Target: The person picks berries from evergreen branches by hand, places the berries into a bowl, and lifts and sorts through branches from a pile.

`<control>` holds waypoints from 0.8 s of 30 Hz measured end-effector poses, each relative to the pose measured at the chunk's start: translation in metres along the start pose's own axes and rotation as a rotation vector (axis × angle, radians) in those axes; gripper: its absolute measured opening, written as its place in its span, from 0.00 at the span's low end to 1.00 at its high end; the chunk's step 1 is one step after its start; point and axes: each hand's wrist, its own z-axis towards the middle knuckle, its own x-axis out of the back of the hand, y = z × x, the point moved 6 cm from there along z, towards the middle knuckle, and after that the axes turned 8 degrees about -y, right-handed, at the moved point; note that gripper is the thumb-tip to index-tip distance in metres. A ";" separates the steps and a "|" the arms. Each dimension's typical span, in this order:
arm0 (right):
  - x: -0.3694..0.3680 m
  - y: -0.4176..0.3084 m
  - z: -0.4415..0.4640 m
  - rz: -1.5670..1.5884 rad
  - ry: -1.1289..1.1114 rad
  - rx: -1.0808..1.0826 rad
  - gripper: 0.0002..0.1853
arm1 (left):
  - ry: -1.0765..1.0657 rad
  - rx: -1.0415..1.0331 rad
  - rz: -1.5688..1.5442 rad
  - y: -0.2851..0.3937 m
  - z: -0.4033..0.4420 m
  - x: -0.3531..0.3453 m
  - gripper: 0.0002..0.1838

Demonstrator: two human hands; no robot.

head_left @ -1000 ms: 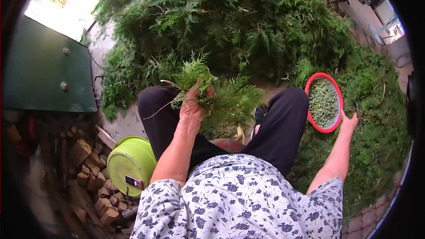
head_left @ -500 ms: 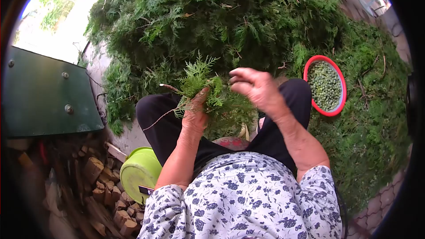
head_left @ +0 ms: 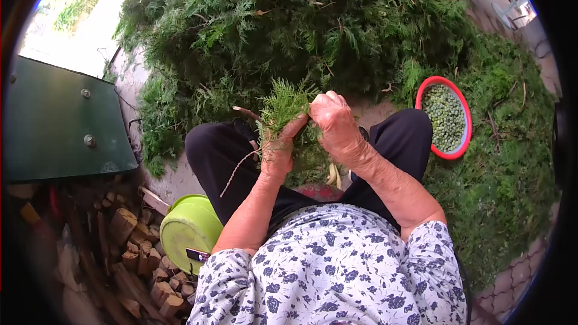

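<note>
Above my lap, my left hand [head_left: 280, 147] is closed round a green conifer sprig [head_left: 283, 105], whose bare brown stems stick out to the left. My right hand [head_left: 332, 117] touches the sprig's right side with its fingers pinched together; what lies between them is too small to make out. Off to the right, a red-rimmed bowl [head_left: 463, 102] full of small green cones or berries [head_left: 442, 117] rests on cut greenery, apart from both hands.
A large heap of conifer branches [head_left: 289, 24] rises in front. At the left are a green metal panel [head_left: 66, 120], split firewood [head_left: 141, 241] and a lime-green tub [head_left: 186, 235] with a phone [head_left: 197, 255] on it. Cut greenery [head_left: 500, 204] covers the ground at right.
My right hand has moved from the bowl's rim, leftward across my knee, to the sprig, and its fingers have closed. My left hand still holds the sprig.
</note>
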 end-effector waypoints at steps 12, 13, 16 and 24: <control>0.094 0.148 -0.062 0.548 0.405 -0.616 0.16 | 0.039 -0.011 -0.332 0.017 0.018 0.022 0.08; 0.105 0.187 -0.090 0.549 0.513 -0.692 0.16 | -0.003 -0.003 -0.369 0.015 0.023 0.031 0.09; 0.153 0.275 -0.178 -0.326 0.562 -0.846 0.20 | 0.141 -0.044 -0.418 0.012 0.030 0.048 0.08; 0.113 0.157 -0.111 0.395 0.462 -0.729 0.09 | 0.293 -0.019 -0.477 0.006 0.030 0.045 0.07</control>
